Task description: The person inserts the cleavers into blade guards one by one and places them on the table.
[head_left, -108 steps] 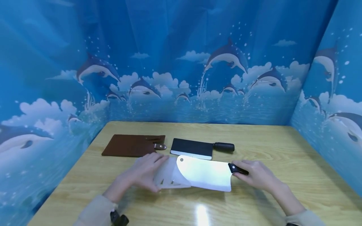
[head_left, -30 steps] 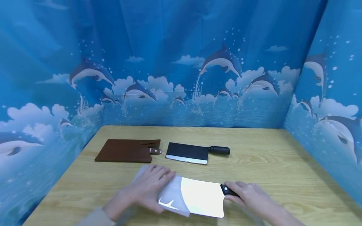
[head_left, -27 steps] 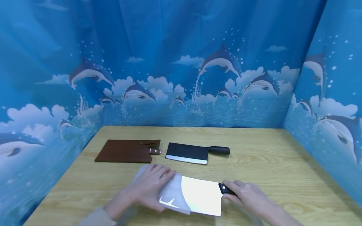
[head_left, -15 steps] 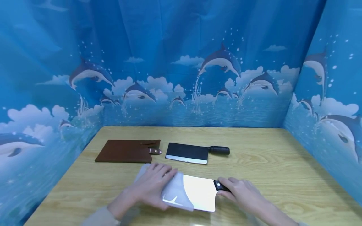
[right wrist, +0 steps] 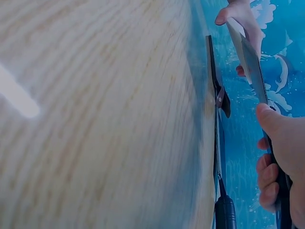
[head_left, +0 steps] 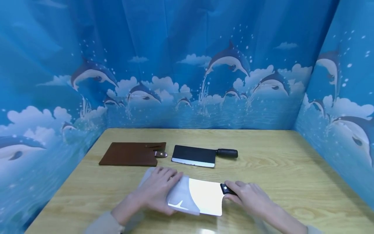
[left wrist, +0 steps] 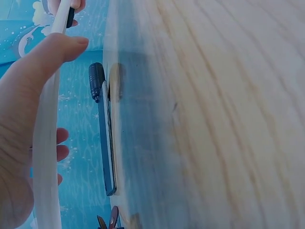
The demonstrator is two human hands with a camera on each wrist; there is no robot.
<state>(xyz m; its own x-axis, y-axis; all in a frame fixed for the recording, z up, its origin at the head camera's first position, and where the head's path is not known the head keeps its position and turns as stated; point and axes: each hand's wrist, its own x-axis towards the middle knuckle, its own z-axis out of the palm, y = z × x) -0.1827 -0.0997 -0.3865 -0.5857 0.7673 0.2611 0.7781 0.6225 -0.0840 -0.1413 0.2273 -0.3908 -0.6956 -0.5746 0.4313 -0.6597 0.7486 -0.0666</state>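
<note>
My left hand (head_left: pixel 159 191) grips a translucent white blade sheath (head_left: pixel 182 196), thumb on the near side and fingers over the far side. Partly inside that sheath sits the bright blade of a cleaver (head_left: pixel 206 197); its tip end is hidden. My right hand (head_left: pixel 248 196) holds the cleaver's black handle (head_left: pixel 227 189), fingers wrapped round it in the right wrist view. Both sheath and cleaver are held up off the table, as the left wrist view shows the sheath (left wrist: pixel 46 157) edge-on, apart from the wood.
Behind the hands lies a second cleaver (head_left: pixel 194 156) with a dark blade and black handle. To its left is a flat brown leather sheath (head_left: pixel 128 154) with a snap strap. The wooden table (head_left: pixel 292 182) ends at a blue dolphin-print curtain (head_left: pixel 181 65).
The cleaver has slid leftward, deeper into the translucent sheath, with my right hand moving along with it. Over the last half second the hands barely move. The objects behind stay put.
</note>
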